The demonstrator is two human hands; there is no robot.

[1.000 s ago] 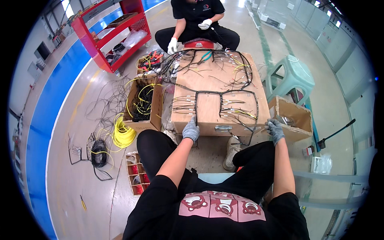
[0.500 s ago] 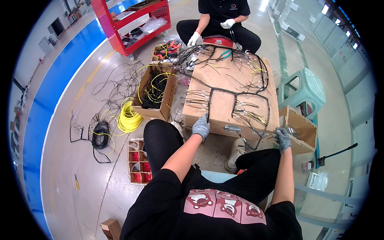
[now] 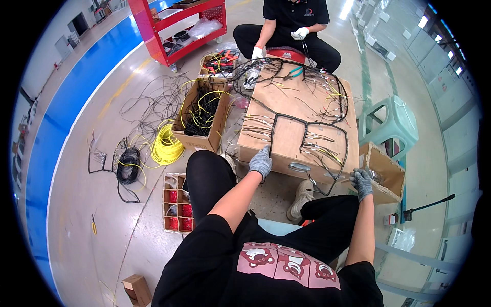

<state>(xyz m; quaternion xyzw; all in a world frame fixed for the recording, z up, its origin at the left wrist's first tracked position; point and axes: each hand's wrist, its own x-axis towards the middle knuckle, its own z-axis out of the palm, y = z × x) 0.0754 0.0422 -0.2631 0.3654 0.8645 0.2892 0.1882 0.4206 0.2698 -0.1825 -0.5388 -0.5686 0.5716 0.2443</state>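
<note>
A black wire harness [image 3: 290, 117] lies on top of a wooden box [image 3: 286, 153], its thin wire ends fanned out with small white labels. My left hand [image 3: 261, 162], in a grey glove, is closed on the harness branch that hangs over the box's front edge. My gloved right hand [image 3: 362, 184] is at the box's front right corner with its fingers bent; what they hold, if anything, is hidden. Another harness branch hangs over the front near a metal handle [image 3: 299, 167]. Teal-handled pliers [image 3: 295, 71] lie at the far side among more wires.
Across the box sits a co-worker [image 3: 295, 36] in white gloves, holding dark wires. Left are a carton of cables [image 3: 219, 115], a yellow wire coil [image 3: 167, 146] and a divided tray [image 3: 165, 210]. A cardboard box [image 3: 394, 176] and teal stool [image 3: 396, 123] stand right.
The whole view has shifted slightly, with the box now a little lower and to the right. My hands keep nearly the same places at the box's front edge and corner.
</note>
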